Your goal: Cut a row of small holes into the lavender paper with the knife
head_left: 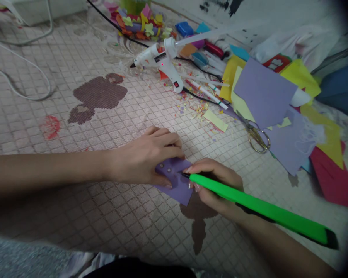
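Observation:
A small piece of purple paper (178, 195) with two small round marks lies on the patterned cloth. My left hand (150, 156) holds it, with the thumb on its near side and curled fingers at its far edge. My right hand (217, 179) is closed around a long green pen-like tool (258, 206) with a black end. Its dark tip touches or hovers just over the paper; I cannot tell which. The right fingertips are close beside the paper's right edge.
Ahead lies a white glue gun (166, 63) with a cord and a long glue stick. Paper scraps (197, 110) litter the cloth. At the right are scissors (258, 139), purple sheets (265, 90) and a red sheet (336, 177). A white cable (31, 63) curves at the left.

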`<state>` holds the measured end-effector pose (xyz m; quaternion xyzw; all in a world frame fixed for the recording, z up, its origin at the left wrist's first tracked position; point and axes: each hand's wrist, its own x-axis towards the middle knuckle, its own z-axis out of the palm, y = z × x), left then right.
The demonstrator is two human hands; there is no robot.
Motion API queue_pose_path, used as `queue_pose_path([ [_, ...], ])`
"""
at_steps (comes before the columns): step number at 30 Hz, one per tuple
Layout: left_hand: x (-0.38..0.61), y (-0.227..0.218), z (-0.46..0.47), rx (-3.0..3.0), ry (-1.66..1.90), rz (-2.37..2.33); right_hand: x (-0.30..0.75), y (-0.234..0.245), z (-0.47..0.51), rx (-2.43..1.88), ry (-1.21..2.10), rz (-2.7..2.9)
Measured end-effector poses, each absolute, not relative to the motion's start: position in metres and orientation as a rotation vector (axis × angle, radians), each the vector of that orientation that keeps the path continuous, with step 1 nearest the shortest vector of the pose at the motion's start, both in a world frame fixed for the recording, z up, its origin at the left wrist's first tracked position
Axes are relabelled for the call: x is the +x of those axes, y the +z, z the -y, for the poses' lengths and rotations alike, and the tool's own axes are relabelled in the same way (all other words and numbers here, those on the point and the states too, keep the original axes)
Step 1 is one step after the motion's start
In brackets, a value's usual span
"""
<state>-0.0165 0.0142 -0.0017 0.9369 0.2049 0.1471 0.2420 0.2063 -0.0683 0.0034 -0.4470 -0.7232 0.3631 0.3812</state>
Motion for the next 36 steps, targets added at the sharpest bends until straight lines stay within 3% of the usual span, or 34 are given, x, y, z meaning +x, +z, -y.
queue_pose_path([
  [31,-0.0160,-0.0031,-0.0152,2.543,0.410,-0.548,0.2103,0.0028,0.0600,-1.036,0.934,2.026],
  [36,-0.0156,-0.0032,-0.0146,2.546,0.404,-0.560,0.2103,-0.0034,0.0655,-1.063,0.972,1.826],
])
